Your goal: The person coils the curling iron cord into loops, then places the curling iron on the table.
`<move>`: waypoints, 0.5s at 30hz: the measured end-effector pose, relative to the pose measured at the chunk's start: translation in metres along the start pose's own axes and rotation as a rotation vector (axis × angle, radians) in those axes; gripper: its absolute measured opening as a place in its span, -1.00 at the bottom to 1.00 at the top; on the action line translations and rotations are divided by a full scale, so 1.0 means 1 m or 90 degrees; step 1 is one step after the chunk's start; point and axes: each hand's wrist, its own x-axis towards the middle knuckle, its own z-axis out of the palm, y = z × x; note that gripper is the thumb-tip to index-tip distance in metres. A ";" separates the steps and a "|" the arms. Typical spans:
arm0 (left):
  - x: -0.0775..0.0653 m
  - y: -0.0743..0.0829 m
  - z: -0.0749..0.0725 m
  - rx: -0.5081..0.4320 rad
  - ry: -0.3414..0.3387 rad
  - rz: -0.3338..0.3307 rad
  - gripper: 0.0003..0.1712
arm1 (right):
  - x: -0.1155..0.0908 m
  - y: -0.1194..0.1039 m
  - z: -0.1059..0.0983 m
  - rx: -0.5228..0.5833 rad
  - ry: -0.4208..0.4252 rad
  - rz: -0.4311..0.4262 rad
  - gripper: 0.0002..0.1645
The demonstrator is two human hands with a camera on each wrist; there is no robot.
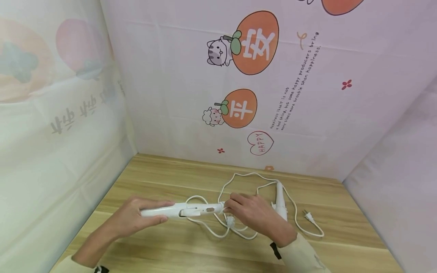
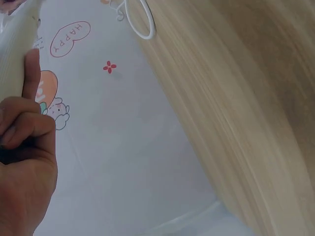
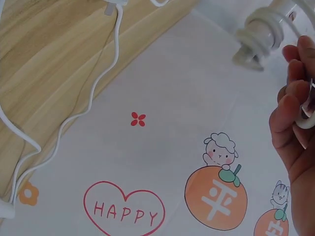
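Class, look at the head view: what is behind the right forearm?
A white appliance lies on the wooden table, its far part visible with white cord beside it. The right forearm covers its near end, so that cannot be seen.

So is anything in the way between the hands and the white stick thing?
Nothing visible stands between the left hand and the white device it grips. At the device's other end, beside the right hand, coils of white cord cover part of it.
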 end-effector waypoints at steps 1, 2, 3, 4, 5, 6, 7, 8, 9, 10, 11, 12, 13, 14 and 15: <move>-0.001 0.000 -0.001 -0.014 -0.016 -0.017 -0.58 | 0.000 0.001 0.000 0.006 0.000 -0.002 -0.56; -0.001 0.000 -0.002 -0.027 -0.030 -0.029 -0.58 | 0.001 0.002 -0.001 0.012 0.000 -0.005 -0.58; -0.002 -0.001 -0.003 -0.041 -0.045 -0.041 -0.58 | 0.001 0.002 -0.001 0.020 0.001 -0.006 -0.61; -0.003 -0.003 -0.004 -0.059 -0.059 -0.049 -0.58 | 0.001 0.003 -0.001 0.024 0.000 -0.006 -0.64; -0.004 -0.004 -0.005 -0.079 -0.073 -0.055 -0.58 | 0.001 0.003 -0.001 0.027 -0.001 -0.007 -0.69; -0.004 -0.006 -0.006 -0.097 -0.085 -0.061 -0.58 | 0.001 0.004 -0.001 0.029 -0.001 -0.009 -0.73; -0.005 -0.009 -0.007 -0.113 -0.093 -0.061 -0.59 | 0.001 0.004 -0.001 0.029 -0.001 -0.012 -0.76; -0.006 -0.012 -0.008 -0.130 -0.100 -0.057 -0.59 | 0.001 0.004 0.000 0.031 -0.003 -0.013 -0.80; -0.007 -0.014 -0.008 -0.149 -0.108 -0.055 -0.59 | 0.001 0.004 0.000 0.031 -0.006 -0.014 -0.82; -0.008 -0.017 -0.008 -0.168 -0.114 -0.053 -0.59 | 0.001 0.004 0.001 0.031 -0.009 -0.014 -0.82; -0.009 -0.019 -0.009 -0.185 -0.118 -0.053 -0.59 | 0.000 0.004 0.001 0.032 -0.011 -0.014 -0.80; -0.010 -0.021 -0.008 -0.202 -0.118 -0.056 -0.59 | 0.000 0.004 0.002 0.033 -0.012 -0.011 -0.79; -0.010 -0.023 -0.007 -0.222 -0.119 -0.059 -0.59 | 0.000 0.004 0.003 0.033 -0.015 -0.005 -0.79; -0.011 -0.025 -0.006 -0.248 -0.121 -0.059 -0.59 | -0.001 0.003 0.004 0.039 -0.017 0.003 -0.80; -0.012 -0.027 -0.005 -0.272 -0.122 -0.059 -0.59 | -0.002 0.003 0.006 0.047 -0.015 0.014 -0.81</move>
